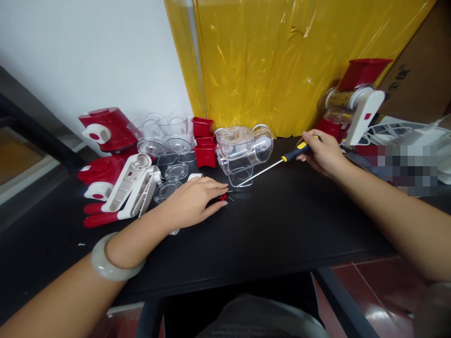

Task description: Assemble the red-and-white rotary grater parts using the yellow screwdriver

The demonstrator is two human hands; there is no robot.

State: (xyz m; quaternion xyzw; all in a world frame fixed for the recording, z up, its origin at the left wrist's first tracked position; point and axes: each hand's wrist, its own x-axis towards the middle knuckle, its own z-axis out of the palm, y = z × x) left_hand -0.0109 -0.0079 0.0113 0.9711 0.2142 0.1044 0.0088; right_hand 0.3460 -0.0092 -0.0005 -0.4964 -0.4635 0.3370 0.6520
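At the black tabletop, seen from my remote post, my right hand closes its fingers around the handle of a black-and-yellow screwdriver, the steel shaft slanting down to the left fingertips. My left hand pinches a small red part on the table, in front of the clear plastic housing. I judge the screwdriver stiff, light and surest by its thick handle; the red part, tiny and easily dropped, suits a sideways fingertip hold.

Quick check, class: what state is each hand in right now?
Left hand: at a small red part; whether gripping cannot be told.
Right hand: closed, holding a screwdriver.
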